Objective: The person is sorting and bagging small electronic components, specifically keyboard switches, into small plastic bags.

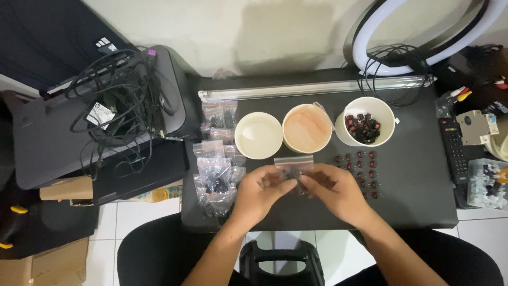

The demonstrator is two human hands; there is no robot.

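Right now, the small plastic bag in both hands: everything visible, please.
The small plastic bag is clear and thin, with a sealing strip along its top edge and small dark pieces bunched inside near the bottom. It is held upright just above the black table. The left hand and right hand pinch its lower part from either side; nothing else touches it.

The fingers of the left hand [260, 191] and right hand [334, 189] cover the lower half of the small clear bag [293, 165], and its dark contents are too small to identify. The ring light [423, 32] is cropped by the top edge.
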